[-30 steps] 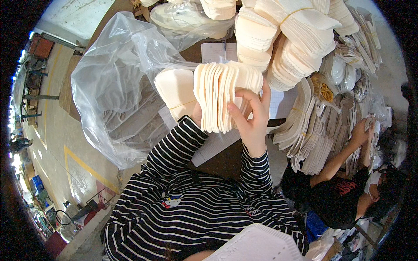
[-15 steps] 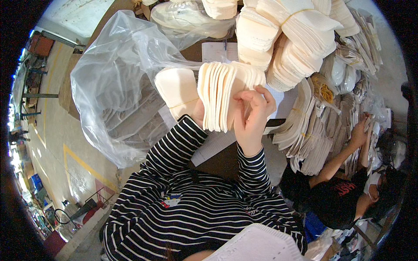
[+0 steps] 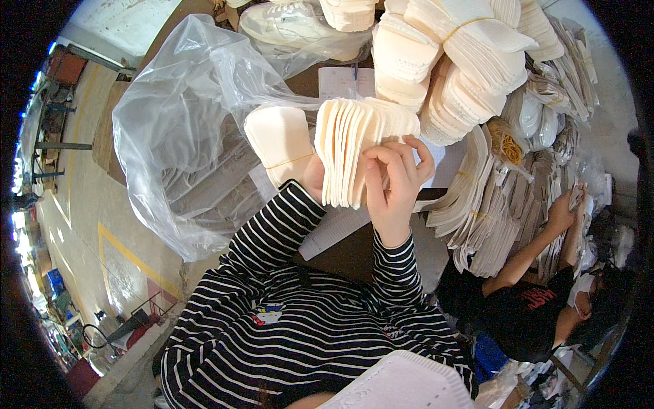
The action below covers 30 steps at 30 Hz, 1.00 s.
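Note:
A fanned stack of cream insoles (image 3: 347, 153) stands upright in front of me. My left hand (image 3: 314, 178) supports it from behind at the left, its fingers mostly hidden by the stack. On the right side of the stack, my right hand (image 3: 398, 183) grips the insoles, with the thumb in front and bent fingers at their edges. Just left of the stack lies a bundle of insoles (image 3: 278, 136) tied with a yellow rubber band.
A big clear plastic bag (image 3: 170, 150) spreads over the table's left. Further back are a bagged shoe (image 3: 293, 27) and a notebook (image 3: 337, 82). Banded insole bundles (image 3: 470, 61) pile up at the right, near rubber bands (image 3: 505, 146). A co-worker (image 3: 524, 307) handles items beyond.
The fingers of my right hand have shifted slightly along the insoles. The stack appears a little further right, while my left hand still supports it.

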### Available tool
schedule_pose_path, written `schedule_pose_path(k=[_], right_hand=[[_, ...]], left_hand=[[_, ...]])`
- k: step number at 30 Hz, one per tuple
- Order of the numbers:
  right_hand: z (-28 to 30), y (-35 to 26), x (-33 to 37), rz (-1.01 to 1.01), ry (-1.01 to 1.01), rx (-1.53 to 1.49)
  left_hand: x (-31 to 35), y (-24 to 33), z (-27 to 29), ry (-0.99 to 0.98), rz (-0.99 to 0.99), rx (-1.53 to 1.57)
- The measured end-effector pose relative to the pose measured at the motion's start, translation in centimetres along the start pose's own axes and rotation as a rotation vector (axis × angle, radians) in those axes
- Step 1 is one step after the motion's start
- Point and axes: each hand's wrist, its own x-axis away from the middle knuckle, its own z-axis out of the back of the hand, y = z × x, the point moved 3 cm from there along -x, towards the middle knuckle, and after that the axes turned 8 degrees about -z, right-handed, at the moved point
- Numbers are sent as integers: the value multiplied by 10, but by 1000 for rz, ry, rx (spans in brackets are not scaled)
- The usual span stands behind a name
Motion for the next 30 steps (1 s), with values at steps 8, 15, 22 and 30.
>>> schedule_pose_path(k=[8, 15, 22, 30], right_hand=[[6, -7, -1, -51, -5, 4], [1, 0, 2, -15, 67, 11], [6, -13, 1, -56, 20, 23], [0, -1, 5, 3, 60, 19]], left_hand=[[-1, 0, -1, -3, 15, 5], [-3, -3, -7, 5, 36, 21], [-4, 2, 7, -22, -1, 31], [-6, -2, -15, -106, 40, -9]])
